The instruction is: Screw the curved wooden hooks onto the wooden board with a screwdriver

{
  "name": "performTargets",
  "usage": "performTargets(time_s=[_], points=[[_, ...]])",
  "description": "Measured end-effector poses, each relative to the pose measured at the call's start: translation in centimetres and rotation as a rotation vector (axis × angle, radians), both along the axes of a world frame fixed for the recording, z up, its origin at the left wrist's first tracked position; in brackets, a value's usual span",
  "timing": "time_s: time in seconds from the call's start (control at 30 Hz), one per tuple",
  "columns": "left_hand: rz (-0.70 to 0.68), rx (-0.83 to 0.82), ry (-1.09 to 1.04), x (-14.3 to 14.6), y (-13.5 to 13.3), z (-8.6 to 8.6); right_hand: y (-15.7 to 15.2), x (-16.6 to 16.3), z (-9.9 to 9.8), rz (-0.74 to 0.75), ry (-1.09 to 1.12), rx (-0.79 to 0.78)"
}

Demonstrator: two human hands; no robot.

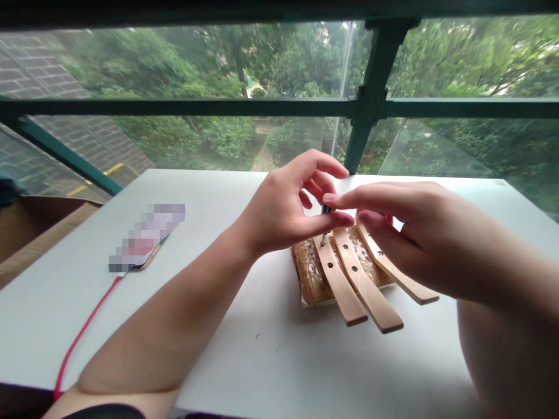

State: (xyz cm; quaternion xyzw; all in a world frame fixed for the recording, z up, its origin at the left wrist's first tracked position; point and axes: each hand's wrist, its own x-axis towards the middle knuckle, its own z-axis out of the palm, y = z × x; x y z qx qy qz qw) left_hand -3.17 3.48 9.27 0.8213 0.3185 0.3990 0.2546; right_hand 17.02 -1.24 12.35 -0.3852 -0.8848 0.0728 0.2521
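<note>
- Left hand loosely curled, thumb across the dark handle of a slim screwdriver; cannot tell whether firmly gripping or merely guiding.
- Right hand partly open, index fingertip at the top of the handle, thumb apart from it.
- Screwdriver nearly upright, tip at the upper visible hole of the leftmost of 3 wooden strips, all across a shiny-wrapped brown block on the white tabletop.
- Probably a turning step: seat the tip fully before twisting, judging the fit by feel.
- Keep the shaft square to the wood; avoid leaning, for fear of slipping and scarring the surface.
- Press lightly from above with the right fingertip; twist with the left thumb and fingers.
- Watch for swinging at the strip's near end, overhanging the block; steady with a spare finger.
</note>
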Motion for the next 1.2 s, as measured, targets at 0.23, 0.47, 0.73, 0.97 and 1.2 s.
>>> performTargets(time_s=[0.23,0.47,0.73,0.97,1.2], points=[[0.103,0.035,0.062,-0.4,-0.1,0.3,0.1,0.3,-0.5,-0.034,0.010,0.003],[0.010,-0.125,0.052,-0.7,-0.2,0.6,0.2,0.5,-0.5,-0.055,-0.003,-0.011],[-0.147,-0.203,0.051,-1.6,0.1,1.2,-0.1,0.4,-0.3,-0.028,0.009,-0.064],[-0.280,-0.080,0.062,-2.2,0.4,1.1,0.2,0.5,-0.6,0.013,0.066,-0.087],[-0.087,-0.011,0.018,-1.3,-0.2,1.0,0.1,0.2,-0.5,0.026,0.059,-0.085]])
